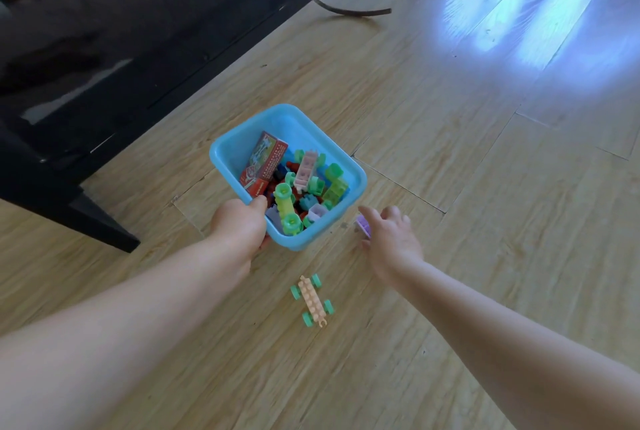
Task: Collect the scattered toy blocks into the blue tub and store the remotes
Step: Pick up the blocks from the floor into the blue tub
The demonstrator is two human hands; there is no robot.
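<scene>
Tub: light-blue square plastic tub (pixel 225 152), centre of frame on the pale wood-plank floor (pixel 450 187). Partly filled with mixed plastic toy blocks (green, pink, red, lilac) (pixel 304 187) and a red printed card box (pixel 265 164) leaning against its left inner wall.

Left hand: left hand (pixel 239 225) holds the tub's near-left rim, thumb hooked over the edge into the tub, remaining fingers under or behind the wall, not visible.

Right hand: right hand (pixel 389 233) low over the floor just right of the tub, fingers loosely spread and curving down onto a small lilac plastic block (pixel 362 225). Block touches or nearly touches the fingertips; whether it is actually pinched, cannot tell.

Loose piece: peach studded plastic bar with four green wheels (pixel 312 301), lower centre of frame, on the floor between the two forearms, near the tub's front corner.

Remotes: none visible.

Surroundings: black glass-topped low table (pixel 121 48), upper left of frame; window glare on the floor, upper right.

Handling (judgement): blocks look light, rigid, smooth; not fragile. Lilac block suits a thumb-and-finger pinch across its side walls. Wheeled bar may roll if nudged; better lifted by the long sides of the bar than by the wheels. One-handed rim grip suggests the tub's load is light.
</scene>
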